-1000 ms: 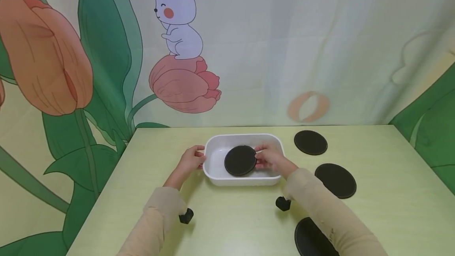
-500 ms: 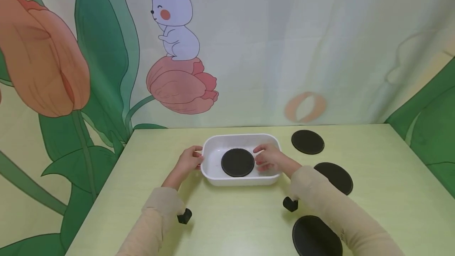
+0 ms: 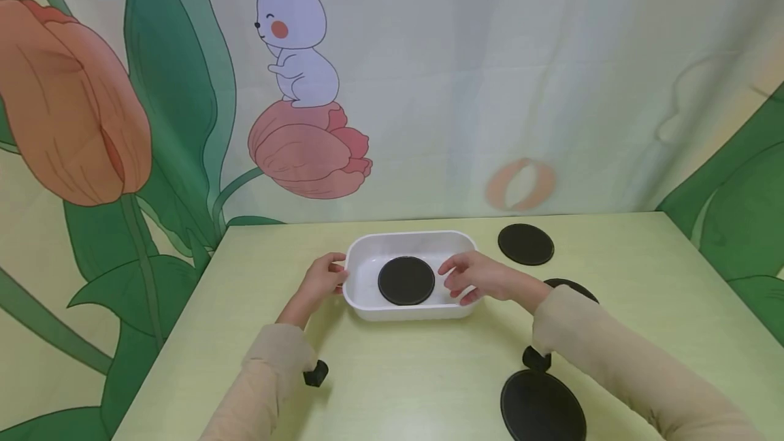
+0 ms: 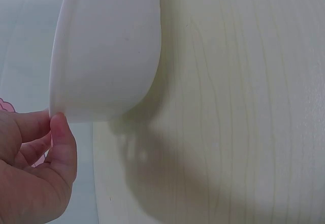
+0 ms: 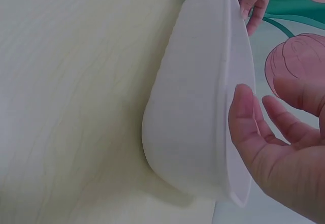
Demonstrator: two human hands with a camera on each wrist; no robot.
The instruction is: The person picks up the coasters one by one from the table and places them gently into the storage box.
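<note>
A white rectangular plastic tub stands on the table, and a round black coaster lies flat inside it. My left hand pinches the tub's left end at the rim; the left wrist view shows thumb and finger meeting at the rim of the tub. Over the tub's right end is my right hand, its fingers spread and loosely bent with nothing in them. From the right wrist, that hand appears beside the tub's rim, apart from the coaster, which is hidden there.
More round black discs lie to the right: one at the back, one partly under the right sleeve, and one near the front. A printed curtain hangs behind the table.
My right hand has let go of the coaster, which now lies flat in the tub, and has drawn back to the right. The left hand keeps its hold on the rim.
</note>
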